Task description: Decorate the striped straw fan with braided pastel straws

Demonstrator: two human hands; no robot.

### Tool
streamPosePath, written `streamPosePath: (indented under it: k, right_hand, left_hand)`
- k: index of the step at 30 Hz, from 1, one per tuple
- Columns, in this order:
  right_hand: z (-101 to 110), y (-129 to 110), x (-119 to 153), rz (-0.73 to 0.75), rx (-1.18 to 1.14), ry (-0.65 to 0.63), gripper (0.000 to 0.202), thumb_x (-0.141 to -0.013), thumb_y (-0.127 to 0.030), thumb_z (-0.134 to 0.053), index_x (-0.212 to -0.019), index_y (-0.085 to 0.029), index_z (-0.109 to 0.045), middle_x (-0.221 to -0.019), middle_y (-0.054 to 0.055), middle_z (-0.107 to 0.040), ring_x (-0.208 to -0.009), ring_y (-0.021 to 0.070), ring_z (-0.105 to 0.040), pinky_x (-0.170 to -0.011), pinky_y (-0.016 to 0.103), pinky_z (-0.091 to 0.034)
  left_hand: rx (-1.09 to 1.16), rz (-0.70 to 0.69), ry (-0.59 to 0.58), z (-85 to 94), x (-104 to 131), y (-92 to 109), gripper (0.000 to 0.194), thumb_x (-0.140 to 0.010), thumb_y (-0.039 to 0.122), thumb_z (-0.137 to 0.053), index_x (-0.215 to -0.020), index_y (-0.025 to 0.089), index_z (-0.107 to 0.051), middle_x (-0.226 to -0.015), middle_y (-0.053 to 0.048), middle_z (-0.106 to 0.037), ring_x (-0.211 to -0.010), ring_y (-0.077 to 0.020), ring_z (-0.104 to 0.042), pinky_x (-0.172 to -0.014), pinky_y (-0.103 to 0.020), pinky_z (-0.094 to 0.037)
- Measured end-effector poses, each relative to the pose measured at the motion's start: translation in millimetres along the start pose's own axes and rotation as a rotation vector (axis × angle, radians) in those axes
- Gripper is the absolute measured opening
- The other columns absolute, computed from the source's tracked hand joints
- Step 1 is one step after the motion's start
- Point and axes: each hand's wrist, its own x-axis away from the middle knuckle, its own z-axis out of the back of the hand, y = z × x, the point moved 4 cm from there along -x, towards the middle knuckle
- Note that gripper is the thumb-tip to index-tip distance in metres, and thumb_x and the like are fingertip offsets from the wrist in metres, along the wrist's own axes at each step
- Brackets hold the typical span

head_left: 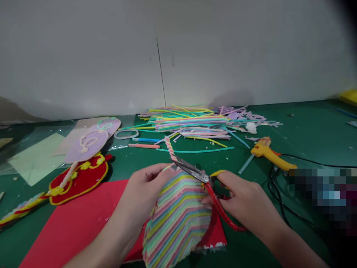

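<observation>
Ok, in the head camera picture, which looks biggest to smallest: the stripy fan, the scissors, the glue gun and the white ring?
1. Stripy fan, though it is nearest the camera, so that helps it.
2. Scissors.
3. Glue gun, farther back; it looks close to the scissors in length, so I am unsure of these two.
4. White ring, smallest.

Left hand (pixel 143 186) grips striped fan (pixel 178 219); right hand (pixel 245 203) works scissors (pixel 208 184).

I count two hands (pixel 145 190) at work, one pair of scissors (pixel 208 186), one glue gun (pixel 272 153), three finished fans (pixel 80 178), one striped fan (pixel 178 219), and one pile of strips (pixel 195 124).
</observation>
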Motion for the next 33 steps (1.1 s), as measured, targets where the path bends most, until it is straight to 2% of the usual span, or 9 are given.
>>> streamPosePath:
  k: [6, 11, 16, 21, 24, 27, 30, 33]
  right_hand:
    - [0, 1, 1, 0.018, 0.022, 0.048, 0.018, -0.075, -0.035, -0.051, -0.066, -0.021, -0.047, -0.061, -0.002, -0.054, -0.044, 0.0083, -0.045, -0.041, 0.02, -0.028]
    - [-5, 0, 4, -0.004, -0.04, 0.064, 0.014, -0.073, -0.031, -0.052, -0.065, -0.02, -0.048, -0.063, -0.002, -0.055, -0.045, 0.0079, -0.046, -0.041, 0.019, -0.03]
    - [-5, 5, 5, -0.125, -0.239, 0.113, 0.013, -0.073, -0.031, -0.054, -0.068, -0.021, -0.049, -0.054, -0.004, -0.051, -0.045, 0.0085, -0.045, -0.042, 0.017, -0.035]
    - [0, 28, -1, -0.401, -0.315, 0.161, 0.029, -0.075, -0.046, -0.053, -0.061, -0.021, -0.044, -0.045, -0.005, -0.045, -0.039, 0.0083, -0.038, -0.037, 0.018, -0.033]
    - [-1, 42, -2, -0.477, -0.271, 0.195, 0.034, -0.075, -0.051, -0.051, -0.061, -0.021, -0.044, -0.045, -0.004, -0.048, -0.039, 0.0087, -0.04, -0.037, 0.019, -0.031]
    - [-8, 52, -1, -0.495, -0.126, 0.195, 0.033, -0.073, -0.052, -0.052, -0.063, -0.021, -0.047, -0.049, -0.003, -0.052, -0.039, 0.0107, -0.043, -0.038, 0.021, -0.032]
    - [-16, 59, 1, -0.453, -0.009, 0.174, 0.027, -0.073, -0.048, -0.052, -0.071, -0.021, -0.052, -0.063, 0.001, -0.058, -0.05, 0.0149, -0.052, -0.044, 0.024, -0.036]
    - [-20, 61, 1, -0.358, 0.043, 0.175, 0.027, -0.075, -0.044, -0.052, -0.082, -0.018, -0.057, -0.079, 0.006, -0.058, -0.067, 0.0189, -0.057, -0.056, 0.029, -0.043]
  left_hand:
    - [-0.033, 0.023, 0.018, -1.3, 2, 3, 0.04, -0.064, 0.044, -0.065, -0.095, 0.019, -0.068, -0.081, -0.006, -0.07, -0.071, -0.0221, -0.064, -0.057, -0.027, -0.049]
    - [-0.007, -0.014, 0.091, -2.4, 4, 6, 0.044, -0.063, 0.045, -0.065, -0.097, 0.017, -0.067, -0.075, -0.008, -0.07, -0.067, -0.0224, -0.064, -0.055, -0.028, -0.049]
    - [0.003, -0.082, 0.058, 0.5, 5, 8, 0.045, -0.064, 0.047, -0.064, -0.099, 0.019, -0.067, -0.073, -0.007, -0.07, -0.073, -0.0237, -0.064, -0.059, -0.029, -0.05]
    - [-0.021, -0.094, 0.004, 1.7, 3, 5, 0.039, -0.068, 0.046, -0.062, -0.098, 0.022, -0.067, -0.077, -0.005, -0.07, -0.071, -0.0218, -0.063, -0.059, -0.027, -0.048]
    - [-0.028, -0.113, -0.017, -0.9, 3, 5, 0.037, -0.069, 0.044, -0.061, -0.099, 0.023, -0.067, -0.081, -0.005, -0.07, -0.073, -0.0209, -0.063, -0.058, -0.026, -0.048]
    - [-0.029, -0.127, -0.036, -3.6, 4, 6, 0.036, -0.07, 0.043, -0.061, -0.099, 0.022, -0.066, -0.082, -0.004, -0.07, -0.074, -0.0206, -0.062, -0.059, -0.025, -0.047]
    - [-0.036, -0.134, -0.04, -4.2, 3, 5, 0.036, -0.07, 0.043, -0.061, -0.099, 0.022, -0.066, -0.084, -0.004, -0.069, -0.076, -0.0207, -0.062, -0.06, -0.025, -0.047]
    - [-0.027, -0.135, -0.041, -3.4, 2, 3, 0.035, -0.071, 0.043, -0.06, -0.1, 0.023, -0.066, -0.087, -0.004, -0.069, -0.079, -0.0204, -0.061, -0.064, -0.025, -0.047]
